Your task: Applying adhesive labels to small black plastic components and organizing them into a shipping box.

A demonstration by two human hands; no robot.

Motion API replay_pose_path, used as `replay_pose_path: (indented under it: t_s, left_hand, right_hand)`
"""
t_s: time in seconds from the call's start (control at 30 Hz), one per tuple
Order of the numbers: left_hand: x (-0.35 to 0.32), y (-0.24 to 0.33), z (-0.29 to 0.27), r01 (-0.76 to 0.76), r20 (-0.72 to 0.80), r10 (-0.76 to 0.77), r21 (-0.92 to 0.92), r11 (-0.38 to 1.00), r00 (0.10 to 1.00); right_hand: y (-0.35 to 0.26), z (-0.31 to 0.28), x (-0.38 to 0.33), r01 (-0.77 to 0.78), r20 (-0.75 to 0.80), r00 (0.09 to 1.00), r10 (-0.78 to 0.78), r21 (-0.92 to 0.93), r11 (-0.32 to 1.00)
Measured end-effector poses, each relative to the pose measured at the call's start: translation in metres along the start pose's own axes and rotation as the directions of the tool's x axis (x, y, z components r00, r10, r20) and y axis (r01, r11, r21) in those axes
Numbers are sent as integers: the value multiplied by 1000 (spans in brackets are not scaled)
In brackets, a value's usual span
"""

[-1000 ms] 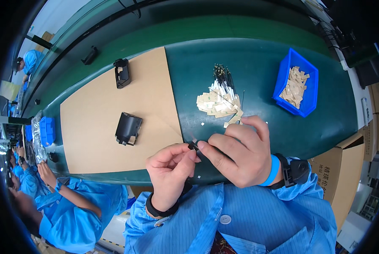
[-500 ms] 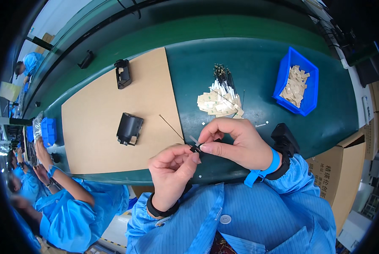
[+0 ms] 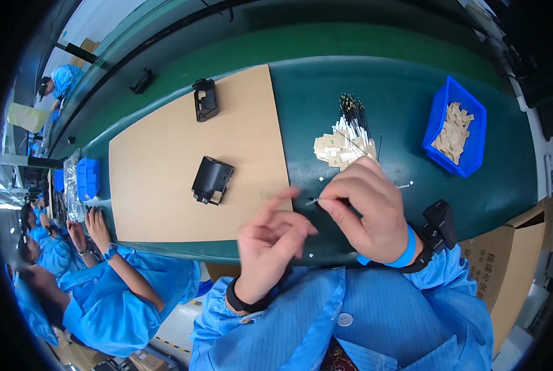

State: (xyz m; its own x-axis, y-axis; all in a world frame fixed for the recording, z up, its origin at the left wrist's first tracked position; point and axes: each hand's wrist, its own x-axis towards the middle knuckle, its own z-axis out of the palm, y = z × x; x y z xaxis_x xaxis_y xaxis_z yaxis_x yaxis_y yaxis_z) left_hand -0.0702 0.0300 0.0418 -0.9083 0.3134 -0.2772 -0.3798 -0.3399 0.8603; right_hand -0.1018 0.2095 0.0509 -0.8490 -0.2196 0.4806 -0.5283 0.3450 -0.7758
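Your right hand (image 3: 366, 213) is curled palm-down over the tabletop's (image 3: 400, 105) near edge, its grip pinched on a thin wire (image 3: 313, 201) whose pale tip pokes out to the left. Your left hand (image 3: 270, 244) is raised just beside it, grip released, fingers spread and loosely bent, touching nothing. Just beyond your right hand lies a heap of beige labels (image 3: 332, 148) with a bundle of wires (image 3: 353, 120) across it. To the far right a blue bin (image 3: 440, 117) holds more beige pieces. On the tan mat (image 3: 165, 161) to the left sit two black housings, one near (image 3: 211, 179), one far (image 3: 205, 99).
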Motion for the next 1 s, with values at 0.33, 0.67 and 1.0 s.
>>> replay_pose_path:
  t_s: [0.33,0.67,1.0]
  left_hand:
    - [6,45,-107,-155,345,241,806,-571,907]
    - [10,29,-104,-179,-120,522,855,486,845]
    - [8,11,-5,57,43,-41,-481,875,998]
  right_hand:
    - [-73,-7,23,235,-210,963,-171,332,913]
    - [-79,-18,18,375,-330,912,-245,425,824]
    - [-4,10,-3,-162,-103,969,227,430,888]
